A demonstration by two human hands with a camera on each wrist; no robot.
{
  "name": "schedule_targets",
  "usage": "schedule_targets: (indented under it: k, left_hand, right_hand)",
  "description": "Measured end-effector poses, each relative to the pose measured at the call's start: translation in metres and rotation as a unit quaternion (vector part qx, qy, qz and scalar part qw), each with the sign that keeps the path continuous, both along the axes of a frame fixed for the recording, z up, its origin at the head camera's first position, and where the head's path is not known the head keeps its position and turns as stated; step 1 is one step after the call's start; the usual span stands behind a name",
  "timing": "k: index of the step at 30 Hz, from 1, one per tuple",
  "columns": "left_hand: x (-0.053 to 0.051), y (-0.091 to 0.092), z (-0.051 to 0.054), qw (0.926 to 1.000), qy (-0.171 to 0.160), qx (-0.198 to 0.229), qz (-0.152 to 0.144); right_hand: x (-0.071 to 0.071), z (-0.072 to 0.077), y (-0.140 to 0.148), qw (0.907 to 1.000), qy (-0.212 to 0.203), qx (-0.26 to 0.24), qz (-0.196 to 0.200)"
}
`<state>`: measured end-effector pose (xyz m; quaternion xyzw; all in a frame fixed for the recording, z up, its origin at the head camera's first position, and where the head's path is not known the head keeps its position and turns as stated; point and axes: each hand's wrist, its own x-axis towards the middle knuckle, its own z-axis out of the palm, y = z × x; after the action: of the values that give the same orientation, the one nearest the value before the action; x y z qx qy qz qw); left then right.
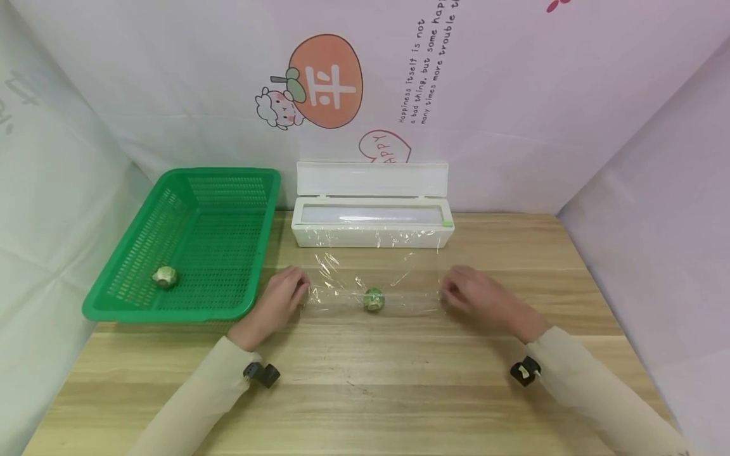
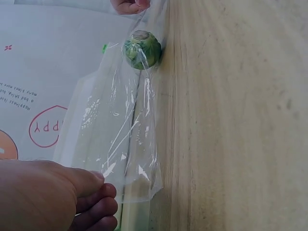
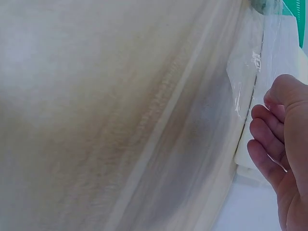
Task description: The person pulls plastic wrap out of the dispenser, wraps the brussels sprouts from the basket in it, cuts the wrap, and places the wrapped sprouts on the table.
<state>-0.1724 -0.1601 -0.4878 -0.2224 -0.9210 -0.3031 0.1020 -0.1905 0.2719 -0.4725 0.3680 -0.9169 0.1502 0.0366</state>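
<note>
A clear sheet of cling film [image 1: 342, 269] stretches from the white dispenser box [image 1: 373, 237] toward the front. My left hand [image 1: 287, 291] pinches its left edge between thumb and fingers, as the left wrist view also shows. On the opposite side my right hand [image 1: 476, 292] pinches the right edge, with the other fingers loosely bent in the right wrist view. Between the hands, a green Brussels sprout [image 1: 374, 300] lies at the film's front part, film over it. In the left wrist view this sprout [image 2: 143, 50] shows its cut stem end.
A green plastic basket [image 1: 265, 240] stands at the left, close to my left hand, with another Brussels sprout [image 1: 165, 277] inside. The dispenser's lid [image 1: 372, 179] is raised, and a film roll [image 1: 371, 215] lies within. Behind is a printed cloth wall [image 1: 485, 126].
</note>
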Motion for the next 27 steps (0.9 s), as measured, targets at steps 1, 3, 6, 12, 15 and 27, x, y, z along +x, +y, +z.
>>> schedule_targets:
  k: [1, 3, 6, 12, 15, 27]
  left_hand:
    - [-0.001, 0.0, 0.0, 1.0, 0.002, 0.0, 0.002]
    - [-0.002, 0.0, 0.0, 1.0, 0.003, 0.001, 0.003]
    - [-0.003, 0.0, 0.001, 1.0, 0.007, 0.004, 0.004]
    - [0.0, 0.001, 0.004, 0.9997, 0.018, 0.014, -0.004]
    - [0.005, 0.001, 0.008, 0.9996, 0.019, 0.021, -0.007]
    - [0.023, -0.002, 0.014, 1.0, 0.001, -0.001, -0.006]
  right_hand:
    - [-0.001, 0.001, 0.0, 1.0, -0.002, -0.001, 0.0]
    - [-0.001, 0.002, -0.001, 0.9999, -0.009, -0.001, -0.004]
    - [-0.002, 0.003, -0.002, 0.9997, -0.021, 0.003, -0.012]
    - [-0.002, 0.004, 0.002, 0.9999, -0.008, 0.0, -0.01]
    - [0.0, 0.005, 0.004, 0.9998, 0.017, -0.01, -0.003]
    - [0.008, 0.006, 0.011, 0.9955, 0.082, -0.043, 0.02]
